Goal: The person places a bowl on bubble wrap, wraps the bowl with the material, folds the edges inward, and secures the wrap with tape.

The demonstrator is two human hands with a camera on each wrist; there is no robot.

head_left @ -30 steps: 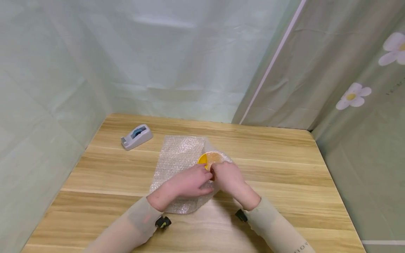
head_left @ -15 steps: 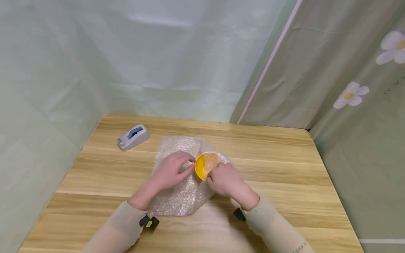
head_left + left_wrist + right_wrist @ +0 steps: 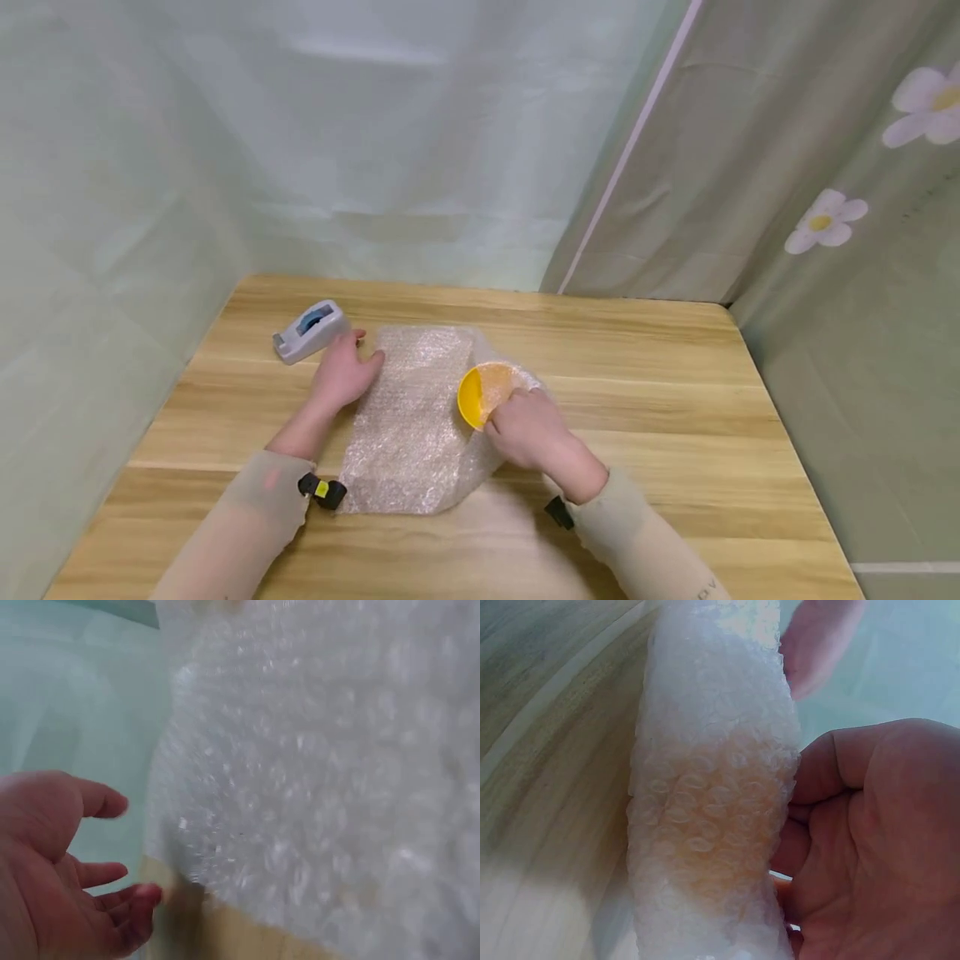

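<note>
A yellow bowl [image 3: 469, 400] lies on a sheet of bubble wrap [image 3: 408, 417], its left inner side showing. From the right, a flap of the wrap is folded up over its outside and part of its opening. My right hand [image 3: 528, 427] grips this flap at the bowl's rim with curled fingers; in the right wrist view, yellow shows through the bubbles. Beyond the sheet's left edge is my left hand [image 3: 347, 371], holding nothing, its fingertips right beside the tape dispenser [image 3: 311, 332]. The left wrist view shows its fingers [image 3: 105, 874] loosely bent, apart from the wrap.
The wooden table [image 3: 660, 367] carries the wrap and the dispenser. A pale green curtain [image 3: 390, 167] rises along the back and left edges, and a grey-green one with flowers [image 3: 827, 221] stands at the right. Each sleeve has a small black camera [image 3: 324, 492] at the wrist.
My left hand has left the bowl's rim and moved left across the wrap to the tape dispenser. My right hand has stayed at the rim with the flap.
</note>
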